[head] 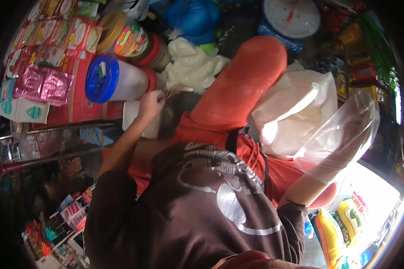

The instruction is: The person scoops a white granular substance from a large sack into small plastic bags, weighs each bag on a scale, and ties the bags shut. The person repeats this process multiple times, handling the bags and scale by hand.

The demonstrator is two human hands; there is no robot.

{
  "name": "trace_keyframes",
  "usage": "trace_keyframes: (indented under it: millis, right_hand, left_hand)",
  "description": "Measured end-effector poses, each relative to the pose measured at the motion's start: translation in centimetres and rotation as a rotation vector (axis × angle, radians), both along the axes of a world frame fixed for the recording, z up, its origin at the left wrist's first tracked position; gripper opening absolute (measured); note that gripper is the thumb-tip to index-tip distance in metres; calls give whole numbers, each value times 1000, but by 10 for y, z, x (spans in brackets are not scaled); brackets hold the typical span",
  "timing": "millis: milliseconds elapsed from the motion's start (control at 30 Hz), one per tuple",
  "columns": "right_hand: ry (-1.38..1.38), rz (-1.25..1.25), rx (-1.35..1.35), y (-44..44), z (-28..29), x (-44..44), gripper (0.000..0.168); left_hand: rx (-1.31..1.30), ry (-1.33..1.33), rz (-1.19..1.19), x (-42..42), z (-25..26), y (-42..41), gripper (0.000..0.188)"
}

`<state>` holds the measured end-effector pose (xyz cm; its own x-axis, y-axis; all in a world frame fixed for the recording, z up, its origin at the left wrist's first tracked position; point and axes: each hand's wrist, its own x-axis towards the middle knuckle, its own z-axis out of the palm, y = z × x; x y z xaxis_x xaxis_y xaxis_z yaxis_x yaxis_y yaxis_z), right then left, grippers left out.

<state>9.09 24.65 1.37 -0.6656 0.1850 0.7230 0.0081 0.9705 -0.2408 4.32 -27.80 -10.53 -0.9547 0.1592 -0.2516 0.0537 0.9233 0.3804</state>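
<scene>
My left hand (151, 104) is raised with its fingers curled, close to a lidded plastic jar (129, 80) lying with its blue lid toward the left. Whether those fingers hold anything is unclear. Just beyond it is a crumpled whitish plastic bag (192, 65). On the other side, my right hand (360, 112) is inside a clear plastic bag (330, 144) that reaches down over the forearm. The plastic blurs its fingers. Between my raised knee and that arm stands a larger translucent white plastic bag (299, 111), with something pale inside.
Pink foil sachets (43, 84) and several seasoning packets (50, 32) lie at the left. A dial scale (292, 16) and a knotted blue plastic bag (192, 18) stand at the back. Yellow printed sacks (343, 225) are at the lower right, and a wire rack (59, 232) is at the lower left.
</scene>
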Motion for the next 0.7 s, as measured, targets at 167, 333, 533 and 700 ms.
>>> trace_keyframes:
  millis: [167,333,533,700]
  right_hand:
    - [-13,51,52,-8,-6,-2,19]
    - [-31,84,76,-14,-5,0,18]
    - [-44,103,84,-19,-4,1,18]
    - [-52,128,77,-24,-4,1,18]
  left_hand:
    - [-436,-220,135,62,-66,-61,30]
    - [-374,-77,118,46,-88,-107,21]
    - [-348,-178,137,26,-31,-109,22]
    - [-82,-307,97,5,-14,-129,26]
